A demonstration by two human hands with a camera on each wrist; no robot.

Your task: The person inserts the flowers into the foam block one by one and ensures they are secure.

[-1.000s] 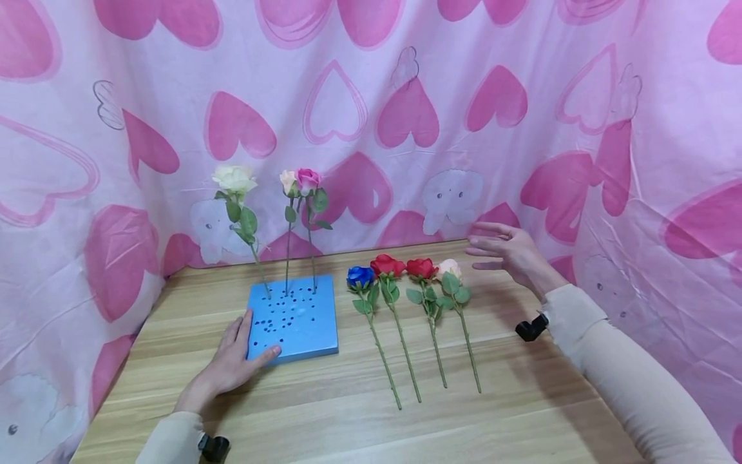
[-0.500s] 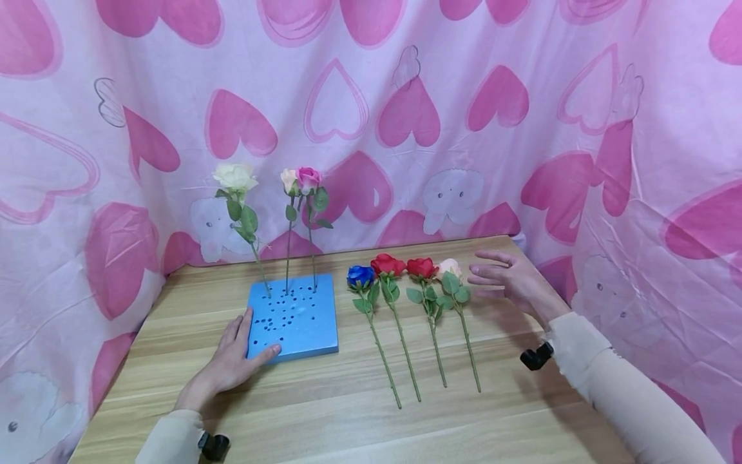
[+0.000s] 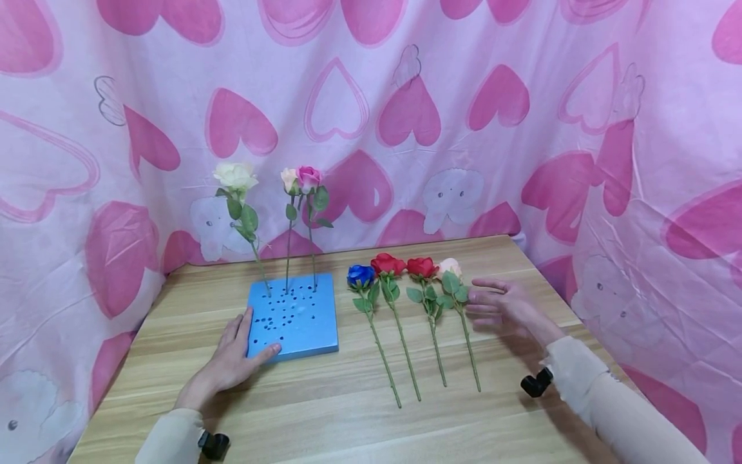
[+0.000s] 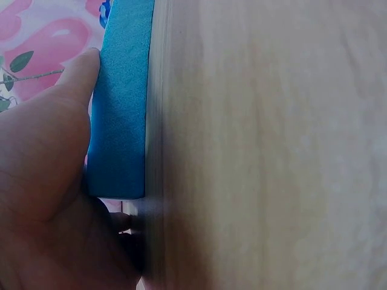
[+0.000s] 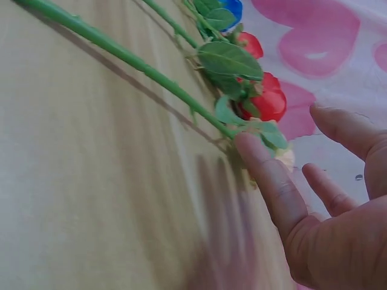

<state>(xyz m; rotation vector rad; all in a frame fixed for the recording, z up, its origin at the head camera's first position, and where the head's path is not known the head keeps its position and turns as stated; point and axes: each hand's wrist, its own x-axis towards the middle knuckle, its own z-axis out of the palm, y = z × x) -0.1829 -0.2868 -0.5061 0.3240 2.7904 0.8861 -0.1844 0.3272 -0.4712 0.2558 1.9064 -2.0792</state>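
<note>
My left hand (image 3: pixel 233 357) rests at the near left corner of a blue foam block (image 3: pixel 315 332) dotted with holes. Its thumb lies over the front edge, its fingers along the left side; the left wrist view shows the block's side (image 4: pixel 121 115) against the thumb. A white rose (image 3: pixel 234 177), a pale peach rose (image 3: pixel 288 182) and a pink rose (image 3: pixel 308 178) stand in the block. My right hand (image 3: pixel 510 308), fingers spread and holding nothing, hovers just right of a lying pale pink rose (image 3: pixel 449 269). In the right wrist view its fingertips overlap that rose's stem (image 5: pixel 145 67).
Left of the pale rose lie a red rose (image 3: pixel 422 268), another red rose (image 3: pixel 387 265) and a blue rose (image 3: pixel 361 276), stems toward the near edge of the wooden table (image 3: pixel 301 412). A pink heart-print curtain (image 3: pixel 371 96) closes off the back and sides.
My right hand has come down and nearer, from the table's back right to beside the pale pink rose's leaves. The left hand and the block have stayed in place.
</note>
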